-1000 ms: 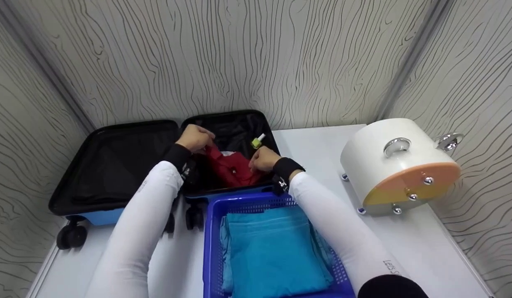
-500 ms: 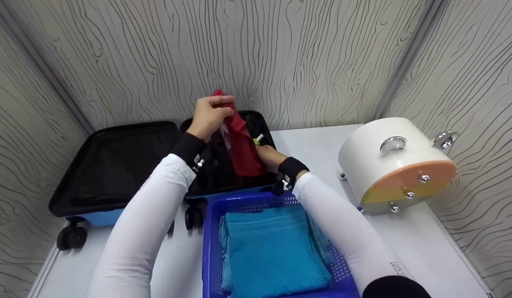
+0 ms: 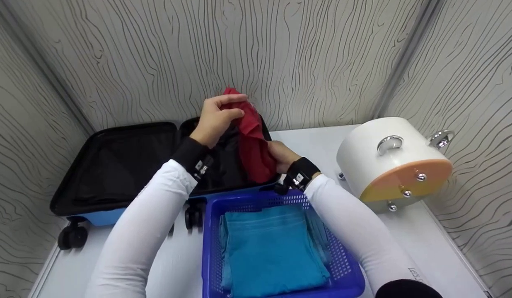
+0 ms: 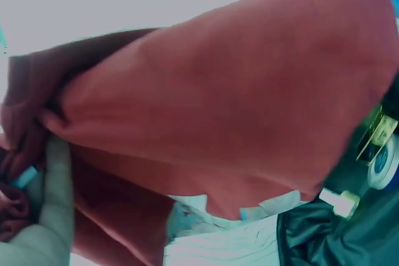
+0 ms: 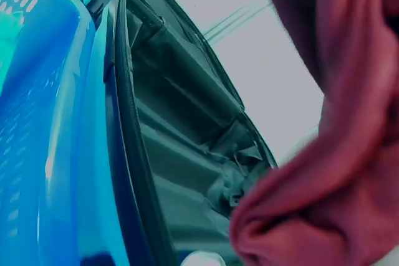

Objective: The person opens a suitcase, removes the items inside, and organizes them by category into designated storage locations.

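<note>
Over the open suitcase's (image 3: pixel 119 165) right half, a red cloth (image 3: pixel 256 153) is hanging between two hands, which are holding it well apart from each other. The left hand (image 3: pixel 216 118) is pinching its top, thumb on one side of the fabric; the right hand (image 3: pixel 283 156) is gripping its side edge lower down. To my eye the person is arranging the cloth, though whether they are folding or straightening it I cannot tell. What the move now seems to be calling for is both grips holding while the loose lower part is being evened out.

Close behind, the wall (image 3: pixel 322 62) is leaving little room. Past the cloth's edge, a small bottle (image 4: pixel 341 202) is lying where fabric could be catching it. A basket (image 3: pixel 208 244) is crowding the near side, blue cloth (image 3: pixel 272 252) lying inside; a white drum (image 3: pixel 372 145) is resting well to the right, clear of both hands.
</note>
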`<state>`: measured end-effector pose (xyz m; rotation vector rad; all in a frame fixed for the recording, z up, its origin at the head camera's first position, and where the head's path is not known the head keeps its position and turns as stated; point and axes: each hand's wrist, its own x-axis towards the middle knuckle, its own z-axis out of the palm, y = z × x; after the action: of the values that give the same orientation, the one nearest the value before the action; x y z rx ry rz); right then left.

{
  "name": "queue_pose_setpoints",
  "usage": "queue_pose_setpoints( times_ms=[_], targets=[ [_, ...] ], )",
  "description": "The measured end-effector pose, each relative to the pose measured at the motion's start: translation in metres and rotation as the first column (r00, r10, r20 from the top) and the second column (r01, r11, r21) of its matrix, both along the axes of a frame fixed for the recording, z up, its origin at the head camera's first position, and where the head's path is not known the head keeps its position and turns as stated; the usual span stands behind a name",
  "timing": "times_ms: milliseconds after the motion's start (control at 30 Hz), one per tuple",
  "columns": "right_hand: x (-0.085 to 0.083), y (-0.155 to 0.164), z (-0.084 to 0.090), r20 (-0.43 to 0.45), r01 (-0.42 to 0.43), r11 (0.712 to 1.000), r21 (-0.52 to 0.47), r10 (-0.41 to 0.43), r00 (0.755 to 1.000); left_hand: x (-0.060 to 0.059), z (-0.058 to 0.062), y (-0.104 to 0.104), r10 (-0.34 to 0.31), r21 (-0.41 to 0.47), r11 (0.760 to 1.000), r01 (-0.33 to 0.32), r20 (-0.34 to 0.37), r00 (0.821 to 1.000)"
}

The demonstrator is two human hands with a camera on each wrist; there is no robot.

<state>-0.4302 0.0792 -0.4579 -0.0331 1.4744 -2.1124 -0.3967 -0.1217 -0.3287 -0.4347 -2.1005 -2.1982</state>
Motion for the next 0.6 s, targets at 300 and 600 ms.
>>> queue_pose_setpoints(
  times_ms=[300,600],
  targets=[
    [0.007,0.032,0.008,-0.261,0.243,0.963,0.12,-0.205,0.943,0.012,-0.024,-0.023,0.095,-0.051,0.995,-0.084,0.283,0.954],
    [0.052,0.062,0.018,-0.395,0.166,0.967,0.193,-0.078,0.915,0.045,-0.064,-0.04,-0.126,-0.063,0.984,0.167,0.415,0.901]
  ],
)
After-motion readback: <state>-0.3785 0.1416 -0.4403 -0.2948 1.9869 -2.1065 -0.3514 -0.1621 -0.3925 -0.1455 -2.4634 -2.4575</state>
